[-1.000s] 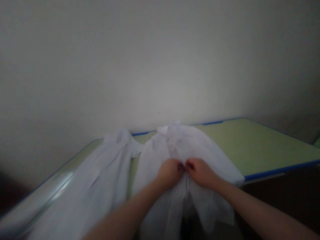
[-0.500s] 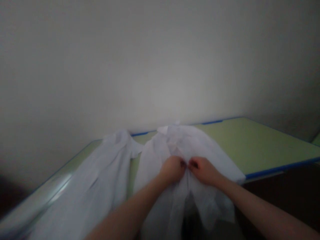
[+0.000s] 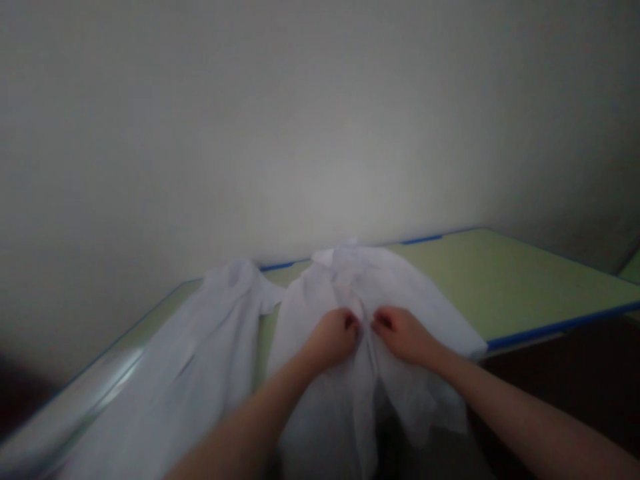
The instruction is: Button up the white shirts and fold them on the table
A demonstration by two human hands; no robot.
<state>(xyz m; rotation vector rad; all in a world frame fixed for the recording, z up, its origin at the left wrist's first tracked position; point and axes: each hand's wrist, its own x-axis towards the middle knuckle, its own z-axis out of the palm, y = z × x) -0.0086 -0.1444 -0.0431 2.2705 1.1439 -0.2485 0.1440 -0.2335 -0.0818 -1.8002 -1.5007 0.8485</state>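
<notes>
A white coat [image 3: 310, 333], collar toward the wall, lies with its front panels facing up and its lower part hanging over the table's near edge. My left hand [image 3: 336, 339] is closed in a pinch at the left front edge of this coat. Close by on the right, my right hand [image 3: 406, 335] pinches the other front edge, and a small gap separates the two hands. Blur and the curled fingers hide any button or buttonhole between them. To the left lies a second white garment [image 3: 200, 360], long and loosely creased.
Both garments rest on a pale green table [image 3: 530, 280] with blue edging. A plain grey wall [image 3: 320, 133] stands right behind it. Part of another green surface [image 3: 631, 268] shows at the far right, and below the table's near edge it is dark.
My left hand has moved a little to the left, so the hands, nearly touching before, are now slightly apart. The coat's left front panel has shifted below them.
</notes>
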